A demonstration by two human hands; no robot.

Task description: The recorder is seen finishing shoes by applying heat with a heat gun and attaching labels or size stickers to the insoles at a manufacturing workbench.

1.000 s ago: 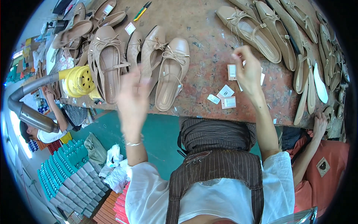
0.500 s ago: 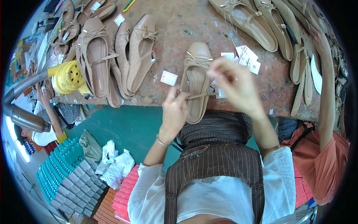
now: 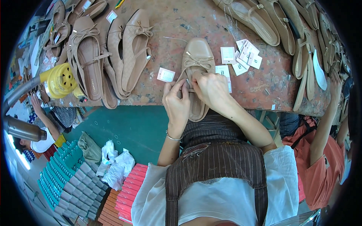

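Beige flat shoe (image 3: 197,71) lay on the counter (image 3: 264,84), toe pointing away, heel at the near edge, long axis straight out from the body. Left hand (image 3: 176,102) and right hand (image 3: 212,88) both pinched its opening from either side, equally near.

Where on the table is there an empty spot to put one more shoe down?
The barest patch of the table lies between the quilted shoes on the left, the bow shoe and the strappy shoes at top right. A smaller gap sits below the white tags, near the front edge. The far left and right ends are crowded with shoes.
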